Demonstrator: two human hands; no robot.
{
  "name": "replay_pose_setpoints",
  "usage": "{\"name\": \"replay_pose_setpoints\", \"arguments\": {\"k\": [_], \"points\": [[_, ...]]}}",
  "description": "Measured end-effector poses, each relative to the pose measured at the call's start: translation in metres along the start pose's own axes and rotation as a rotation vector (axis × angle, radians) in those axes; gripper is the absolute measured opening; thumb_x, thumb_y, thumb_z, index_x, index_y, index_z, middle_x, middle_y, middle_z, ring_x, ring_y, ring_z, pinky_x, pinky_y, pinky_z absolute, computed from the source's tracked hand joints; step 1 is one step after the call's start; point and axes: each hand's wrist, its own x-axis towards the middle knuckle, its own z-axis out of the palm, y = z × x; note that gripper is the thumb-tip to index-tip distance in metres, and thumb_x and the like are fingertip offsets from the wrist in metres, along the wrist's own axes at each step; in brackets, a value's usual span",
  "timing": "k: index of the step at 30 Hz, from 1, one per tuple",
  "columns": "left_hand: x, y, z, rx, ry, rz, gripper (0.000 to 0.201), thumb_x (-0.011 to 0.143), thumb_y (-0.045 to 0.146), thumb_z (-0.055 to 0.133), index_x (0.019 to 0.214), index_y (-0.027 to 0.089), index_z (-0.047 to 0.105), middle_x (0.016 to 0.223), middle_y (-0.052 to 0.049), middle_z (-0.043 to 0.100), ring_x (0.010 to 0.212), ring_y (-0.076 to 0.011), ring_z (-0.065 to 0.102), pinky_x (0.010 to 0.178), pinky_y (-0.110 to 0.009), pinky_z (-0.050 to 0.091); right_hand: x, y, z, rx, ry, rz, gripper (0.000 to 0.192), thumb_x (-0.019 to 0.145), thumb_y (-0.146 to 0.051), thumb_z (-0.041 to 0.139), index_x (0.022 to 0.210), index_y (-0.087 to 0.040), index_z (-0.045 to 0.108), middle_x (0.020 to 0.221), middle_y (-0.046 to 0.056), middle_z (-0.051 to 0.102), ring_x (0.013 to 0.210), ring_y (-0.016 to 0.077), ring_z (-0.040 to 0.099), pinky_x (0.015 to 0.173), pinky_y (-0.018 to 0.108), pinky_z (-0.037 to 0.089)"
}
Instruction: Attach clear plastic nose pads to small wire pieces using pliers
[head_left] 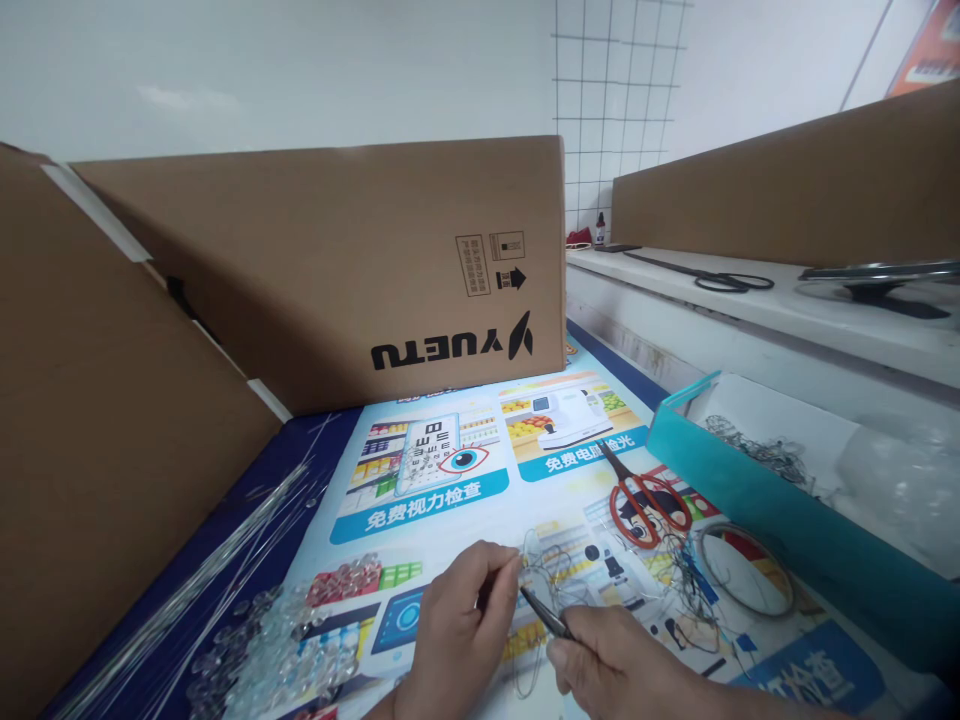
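Many beads (270, 648) lie loose, so work looks unfinished: the left hand (466, 622) pinches thin wire (553, 562), the right hand (619, 652) holds pliers (546, 612) close to it.

Printed sheet (480, 520) lies on the desk (319, 450); cardboard box (337, 260) stands behind it, upper left to centre. Beads (277, 640) lie at lower left, wire strands (225, 550) left of them. At lower centre, left hand (465, 630) is left of right hand (619, 650), pliers (546, 612) between, in the right hand. Scissors (628, 480) lie beyond the right hand; a wire ring (789, 585) lies right of them. Lower right: open box (757, 545), wire tangle (765, 455) inside. Behind that, shelf (810, 325) bears shears (705, 275) and, farther back, a bottle (600, 230).
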Motion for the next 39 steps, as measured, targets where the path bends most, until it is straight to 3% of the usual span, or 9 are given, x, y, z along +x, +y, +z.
{"name": "replay_pose_setpoints", "arguments": {"k": [5, 14, 20, 25, 39], "points": [[0.003, -0.001, -0.001, -0.026, -0.055, -0.011, 0.013, 0.085, 0.022, 0.046, 0.078, 0.018, 0.056, 0.065, 0.000, 0.058, 0.057, -0.0119, 0.054, 0.053, -0.021, 0.042, -0.001, -0.004, -0.005, -0.054, 0.006, -0.014, 0.022, 0.082, -0.028, 0.042, 0.066, -0.016, 0.051, 0.068, 0.002, 0.055, 0.069, 0.0138, 0.051, 0.059, 0.021, 0.035], [0.006, 0.000, -0.005, -0.079, -0.109, -0.028, 0.017, 0.086, 0.024, 0.043, 0.076, 0.017, 0.056, 0.067, -0.001, 0.057, 0.060, -0.0123, 0.053, 0.055, -0.021, 0.041, -0.003, -0.008, -0.008, -0.016, -0.044, 0.001, 0.021, 0.082, -0.029, 0.041, 0.065, -0.017, 0.046, 0.065, 0.000, 0.051, 0.067, 0.0124, 0.049, 0.058, 0.020, 0.034], [0.007, -0.003, -0.004, -0.062, -0.045, -0.032, 0.016, 0.084, 0.021, 0.046, 0.071, 0.017, 0.055, 0.061, 0.001, 0.054, 0.054, -0.0104, 0.049, 0.051, -0.020, 0.040, -0.002, -0.008, -0.010, 0.172, -0.118, 0.051, 0.027, 0.083, -0.040, 0.038, 0.067, -0.018, 0.042, 0.054, -0.003, 0.045, 0.052, 0.0099, 0.043, 0.051, 0.020, 0.033], [0.006, -0.004, -0.003, -0.036, -0.009, 0.018, 0.013, 0.082, 0.019, 0.048, 0.072, 0.017, 0.056, 0.060, 0.002, 0.054, 0.053, -0.0100, 0.050, 0.051, -0.019, 0.040, 0.000, -0.003, -0.009, 0.345, -0.084, 0.042, 0.039, 0.081, -0.053, 0.035, 0.066, -0.018, 0.043, 0.047, -0.003, 0.043, 0.047, 0.0100, 0.041, 0.051, 0.023, 0.035], [0.003, 0.003, -0.001, 0.026, 0.001, 0.002, 0.014, 0.080, 0.020, 0.049, 0.069, 0.017, 0.057, 0.055, 0.003, 0.056, 0.047, -0.0089, 0.050, 0.047, -0.017, 0.040, 0.001, -0.001, -0.007, 0.361, -0.044, 0.036, 0.038, 0.080, -0.053, 0.037, 0.063, -0.019, 0.042, 0.044, -0.004, 0.043, 0.043, 0.0096, 0.042, 0.049, 0.023, 0.036]]}}
